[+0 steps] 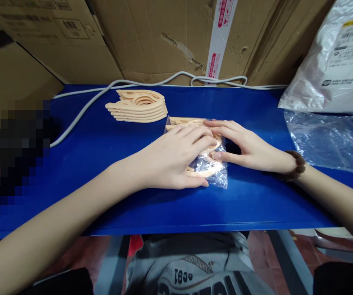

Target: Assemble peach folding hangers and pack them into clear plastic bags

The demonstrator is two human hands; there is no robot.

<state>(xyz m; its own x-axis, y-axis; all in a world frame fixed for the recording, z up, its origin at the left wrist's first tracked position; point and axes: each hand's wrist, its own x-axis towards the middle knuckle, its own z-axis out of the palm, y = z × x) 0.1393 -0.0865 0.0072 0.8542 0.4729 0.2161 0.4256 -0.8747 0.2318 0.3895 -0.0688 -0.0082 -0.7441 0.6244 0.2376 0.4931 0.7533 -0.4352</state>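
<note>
Left hand [176, 157] flat, fingers together, pressing the clear bag [217, 174], which runs near-to-far; right hand [247, 147], fingers outstretched, touches its right edge.

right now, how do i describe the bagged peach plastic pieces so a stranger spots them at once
Find the blue table in front of the cardboard boxes. Near its middle, under the left hand and right hand, lies a clear bag of peach pieces. Unlike the bare stack behind it, it is wrapped in plastic.

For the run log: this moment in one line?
left hand flat on bag | right hand at bag's edge | stack behind, apart
</note>
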